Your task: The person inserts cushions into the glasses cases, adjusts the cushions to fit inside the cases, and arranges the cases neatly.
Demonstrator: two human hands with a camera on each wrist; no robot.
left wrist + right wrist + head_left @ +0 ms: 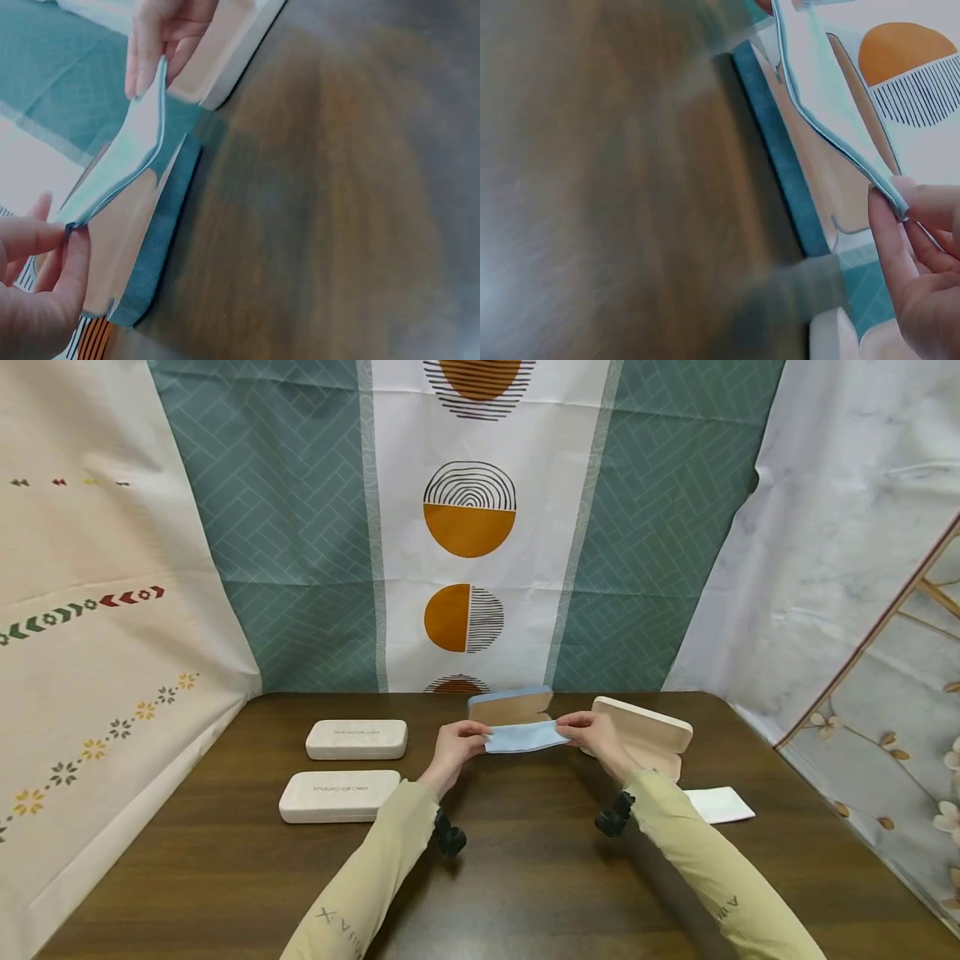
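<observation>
A light blue folded cloth (527,737) is stretched level between both hands, its layered edge showing in the wrist views. My left hand (459,745) pinches one end between thumb and fingers. The other end is pinched by my right hand (594,737). Just behind and below the cloth, a blue glasses case (159,232) lies open with a tan lining, partly hidden by the cloth in the head view. Beside my right hand stands an open white glasses case (652,722), also lined in tan and partly covered by that hand.
Two white glasses cases, a far one (356,740) and a near one (337,797), lie closed on the left of the brown table (517,877). A folded white cloth (720,805) lies by my right forearm. Patterned fabric (300,527) hangs behind the table.
</observation>
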